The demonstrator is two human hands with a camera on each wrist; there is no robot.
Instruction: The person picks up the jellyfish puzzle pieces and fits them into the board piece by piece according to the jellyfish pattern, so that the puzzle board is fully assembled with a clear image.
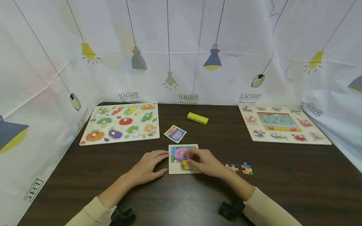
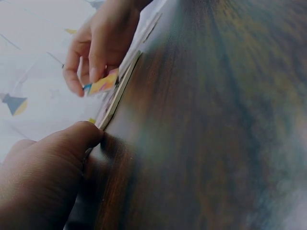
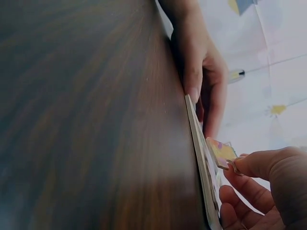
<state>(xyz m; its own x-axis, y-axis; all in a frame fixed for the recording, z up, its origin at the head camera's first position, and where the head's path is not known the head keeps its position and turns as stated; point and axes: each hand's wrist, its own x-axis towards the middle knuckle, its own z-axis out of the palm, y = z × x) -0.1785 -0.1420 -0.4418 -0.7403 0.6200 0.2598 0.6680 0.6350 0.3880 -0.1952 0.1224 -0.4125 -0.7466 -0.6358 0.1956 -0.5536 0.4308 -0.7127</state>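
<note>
On the surface (image 1: 70,185), taking the puzzle tray (image 1: 173,169) as the clock's centre, the vegetable peg board (image 1: 124,127) lies at 10 o'clock, the picture card (image 1: 175,134) between 11 and 12, the block (image 1: 197,118) between 12 and 1, the sea-animal board (image 1: 280,121) between 2 and 3, and two loose jigsaw pieces (image 1: 247,168) at 3. The hands sit at 9 (image 1: 148,166) and 3 (image 1: 203,161), the latter holding another piece (image 1: 185,164) over the tray.

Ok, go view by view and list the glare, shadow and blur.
Head: a pale sheen on the dark table in front of the puzzle tray; left wrist: dim and hazy, whitish glare toward the table's lower right, the near left hand in shadow; right wrist: also dim, the print looks soft on the held puzzle piece.
</note>
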